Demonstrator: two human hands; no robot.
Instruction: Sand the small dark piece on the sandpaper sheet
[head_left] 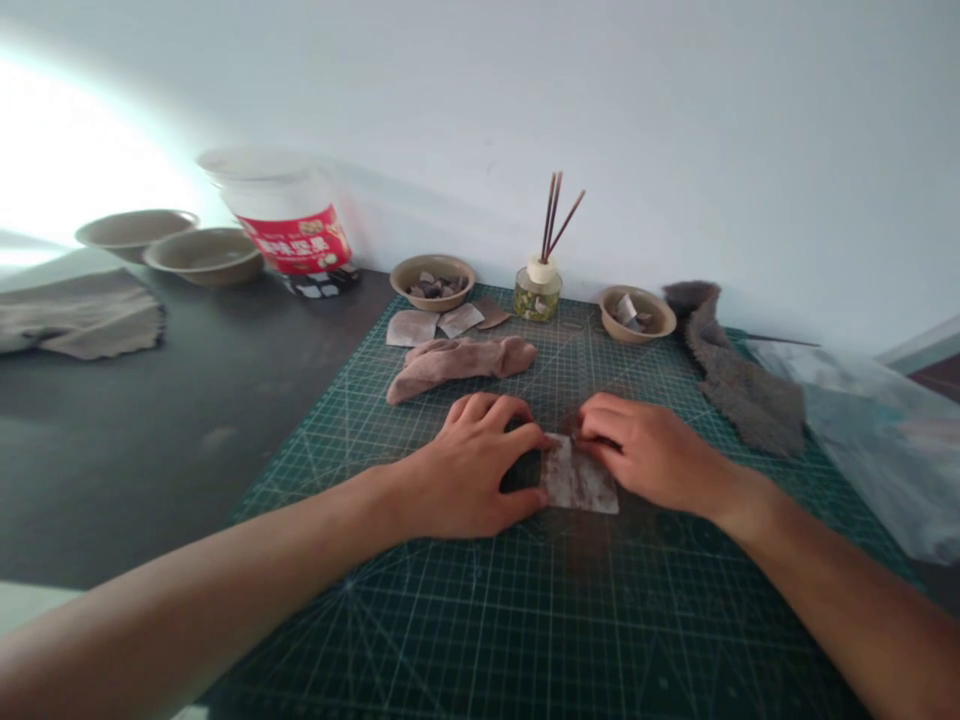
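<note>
A small whitish sheet with brown stains (pixel 583 488) lies flat on the green cutting mat (pixel 480 620). At its left edge, my left hand (pixel 471 465) holds it down with thumb and index finger, which are set apart at two corners. My right hand (pixel 654 448) is closed over the sheet's upper right part, fingertips pressed together on the surface. Whatever is between those fingertips is hidden. Just beyond my left hand lies a bunched pinkish-brown cloth (pixel 465 366). Behind the cloth are several small flat sheets, among them a pale one (pixel 412 327) and a brown one (pixel 492 313).
A bowl of dark chips (pixel 397 278), a reed diffuser (pixel 537 296) and another small bowl (pixel 606 318) line the wall. Grey fuzzy cloth (pixel 750 400) and a plastic bag (pixel 885 440) lie right. Leftward stand a tub (pixel 292 240), a bowl (pixel 206 262) and a grey cloth (pixel 82 315).
</note>
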